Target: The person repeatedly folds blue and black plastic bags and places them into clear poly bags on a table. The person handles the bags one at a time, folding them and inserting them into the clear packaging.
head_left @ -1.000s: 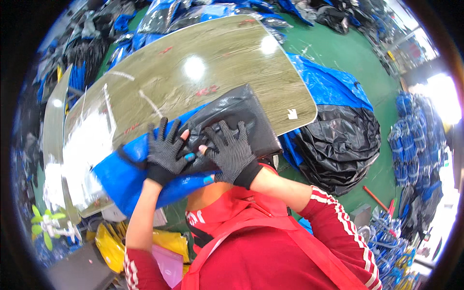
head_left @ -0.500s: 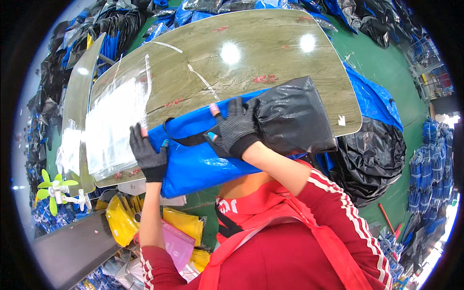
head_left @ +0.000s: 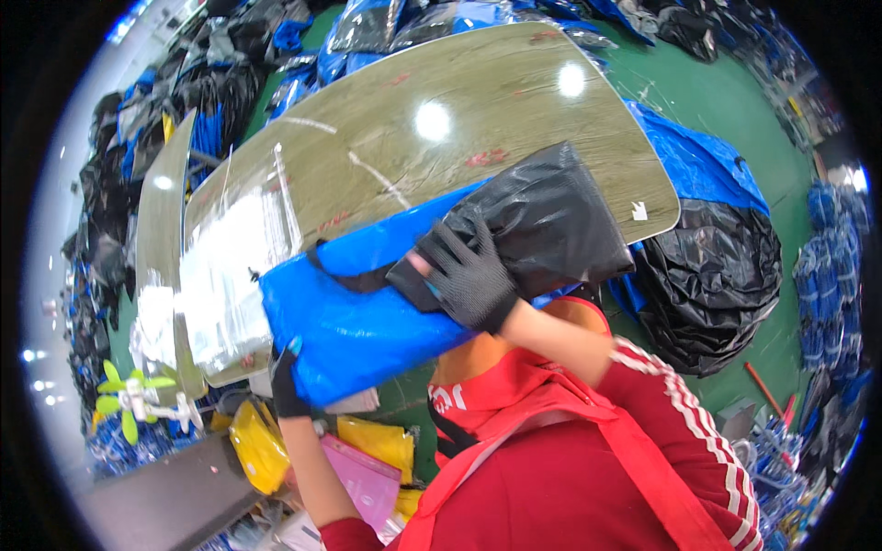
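blue bag (head_left: 354, 317) overhangs table (head_left: 514, 101) edge | left hand (head_left: 287, 386) seemingly beneath | right hand (head_left: 469, 275) atop

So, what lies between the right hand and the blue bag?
In the head view, a black plastic bag lies under the right hand, on top of the blue bag.

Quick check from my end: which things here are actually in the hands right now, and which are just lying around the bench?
In hand:
- blue bag, gripped at its lower corner by the left hand
- black plastic bag, pressed by the right hand

Lying about:
- wooden table
- full black sack on the floor
- yellow packets
- pink packet
- small green fan
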Motion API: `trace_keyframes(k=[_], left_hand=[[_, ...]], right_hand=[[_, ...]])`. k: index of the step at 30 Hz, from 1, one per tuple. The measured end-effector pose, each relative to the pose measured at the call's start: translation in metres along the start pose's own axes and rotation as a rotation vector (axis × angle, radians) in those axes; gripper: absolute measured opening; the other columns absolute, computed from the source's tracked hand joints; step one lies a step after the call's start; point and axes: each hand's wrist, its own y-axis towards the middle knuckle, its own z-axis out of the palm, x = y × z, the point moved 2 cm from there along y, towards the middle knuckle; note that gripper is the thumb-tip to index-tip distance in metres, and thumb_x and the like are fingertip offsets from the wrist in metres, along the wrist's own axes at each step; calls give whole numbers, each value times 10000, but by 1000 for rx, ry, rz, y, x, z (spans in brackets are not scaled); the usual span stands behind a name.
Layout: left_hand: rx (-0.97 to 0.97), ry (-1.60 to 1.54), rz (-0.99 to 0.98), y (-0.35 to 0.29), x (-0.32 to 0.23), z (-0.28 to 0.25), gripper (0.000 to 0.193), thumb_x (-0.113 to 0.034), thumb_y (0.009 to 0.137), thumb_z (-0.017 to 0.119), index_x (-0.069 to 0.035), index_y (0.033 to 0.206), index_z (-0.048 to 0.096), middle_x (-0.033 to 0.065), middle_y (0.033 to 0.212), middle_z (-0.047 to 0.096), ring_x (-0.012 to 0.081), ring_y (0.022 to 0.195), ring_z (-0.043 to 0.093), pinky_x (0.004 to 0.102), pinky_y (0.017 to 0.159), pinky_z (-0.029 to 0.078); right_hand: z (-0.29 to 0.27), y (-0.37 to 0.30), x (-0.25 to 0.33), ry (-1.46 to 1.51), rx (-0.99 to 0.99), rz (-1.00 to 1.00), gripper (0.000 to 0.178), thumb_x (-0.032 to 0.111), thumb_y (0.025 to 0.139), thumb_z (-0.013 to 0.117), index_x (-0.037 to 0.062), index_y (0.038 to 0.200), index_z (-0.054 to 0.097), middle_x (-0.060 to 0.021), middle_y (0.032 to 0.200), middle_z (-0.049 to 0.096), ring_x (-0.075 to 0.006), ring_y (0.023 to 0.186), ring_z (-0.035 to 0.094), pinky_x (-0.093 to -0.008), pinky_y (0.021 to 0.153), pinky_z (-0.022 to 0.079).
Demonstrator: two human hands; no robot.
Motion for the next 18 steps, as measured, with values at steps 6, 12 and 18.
trace_keyframes(k=[6,12,18], left_hand=[[399,93,218,-66,-68,197,423,-202,863,640,-18,1236,565,155,1145,616,256,1024,614,390,868,506],[364,935,1244,-48,4,439,262,-154,943,525,-121,1187,615,418,1258,469,520,949,575,517,805,501],[356,1470,1006,-30,39,427,569,-422,893,569,-15,1290,538,305,980,635,386,689,644,437,515,498]], right_hand=[[19,-62,-8,833,-49,530,344,245,995,396,83,1266,535,-172,1373,504,-326,1328,415,-468,1152,255],[31,-92,-10,1361,123,427,346,256,982,418,87,1254,547,-165,1322,531,-314,1273,454,-459,1106,304],[-39,-161,-32,571,2,309,348,267,969,439,90,1243,560,-158,1270,557,-303,1219,494,-451,1060,353]])
